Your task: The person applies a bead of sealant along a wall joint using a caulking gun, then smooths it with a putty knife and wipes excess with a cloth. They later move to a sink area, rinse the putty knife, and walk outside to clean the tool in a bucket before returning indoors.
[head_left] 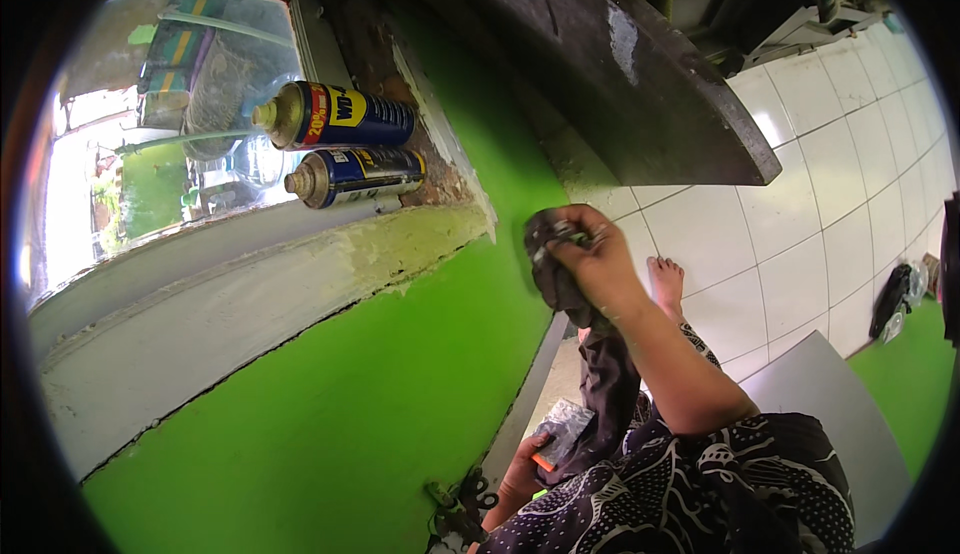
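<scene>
Raised beside the green wall (pixel 330 394), my right hand (pixel 604 259) is closed around a crumpled dark cloth (pixel 556 284). Light specks or patches show on the cloth near my fingertips. Lower down, close to my lap, my left hand (pixel 522 469) grips a small clear plastic packet (pixel 565 428). Something orange (pixel 544 462) shows at the packet's lower edge; what the packet holds is too unclear to tell. Part of my left hand is hidden behind the packet and my patterned clothing (pixel 690 484).
Two blue-and-yellow spray cans, an upper can (pixel 345 117) and a lower can (pixel 360 174), stand on the window ledge. A dark curved panel (pixel 640 84) juts overhead above white floor tiles (pixel 800 214). Scissor-like handles (pixel 484 490) appear near my left wrist. A grey surface (pixel 840 394) lies at right.
</scene>
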`<state>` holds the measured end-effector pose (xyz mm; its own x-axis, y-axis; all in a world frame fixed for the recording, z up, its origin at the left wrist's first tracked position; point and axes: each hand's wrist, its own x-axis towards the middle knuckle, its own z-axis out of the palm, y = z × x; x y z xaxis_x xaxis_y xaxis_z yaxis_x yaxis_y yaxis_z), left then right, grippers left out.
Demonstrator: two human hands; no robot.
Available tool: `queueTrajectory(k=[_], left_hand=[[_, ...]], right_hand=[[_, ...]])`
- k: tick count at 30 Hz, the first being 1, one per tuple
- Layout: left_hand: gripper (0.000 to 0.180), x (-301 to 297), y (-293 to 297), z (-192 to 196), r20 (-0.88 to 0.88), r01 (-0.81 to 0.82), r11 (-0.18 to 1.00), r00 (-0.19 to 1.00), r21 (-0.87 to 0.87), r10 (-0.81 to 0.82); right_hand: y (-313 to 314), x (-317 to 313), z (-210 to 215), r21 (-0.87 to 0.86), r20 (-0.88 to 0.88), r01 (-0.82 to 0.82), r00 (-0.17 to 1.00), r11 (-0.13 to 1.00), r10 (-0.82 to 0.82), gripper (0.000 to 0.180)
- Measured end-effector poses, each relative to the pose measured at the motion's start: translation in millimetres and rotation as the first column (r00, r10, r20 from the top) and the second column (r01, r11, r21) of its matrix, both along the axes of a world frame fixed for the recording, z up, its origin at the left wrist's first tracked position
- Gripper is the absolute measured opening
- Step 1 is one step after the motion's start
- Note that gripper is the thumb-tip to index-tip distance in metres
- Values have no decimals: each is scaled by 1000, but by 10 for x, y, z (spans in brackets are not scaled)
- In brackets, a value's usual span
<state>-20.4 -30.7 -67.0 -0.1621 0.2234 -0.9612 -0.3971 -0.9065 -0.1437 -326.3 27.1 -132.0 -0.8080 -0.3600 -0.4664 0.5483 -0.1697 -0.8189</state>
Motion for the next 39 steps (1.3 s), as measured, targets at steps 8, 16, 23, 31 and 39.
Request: queueTrajectory(k=[8, 16, 23, 31, 39], left_hand=[[46, 9, 25, -33, -11, -16, 1000, 1000, 21, 17], [44, -106, 58, -2, -27, -26, 1000, 999, 15, 26], [43, -109, 51, -17, -17, 2, 1000, 1000, 20, -2], [43, -42, 11, -24, -54, -23, 999, 998, 25, 24], [43, -20, 8, -34, 7, -3, 1000, 1000, 12, 3]], right_hand=[[-403, 193, 148, 130, -363, -8, 930, 991, 55, 15], [-467, 33, 24, 225, -513, 15, 852, 974, 105, 15], [-475, 20, 67, 191, -491, 4, 866, 982, 92, 13], [-446, 38, 175, 168, -432, -34, 896, 985, 104, 15], [-460, 81, 158, 172, -440, -15, 894, 985, 90, 16]])
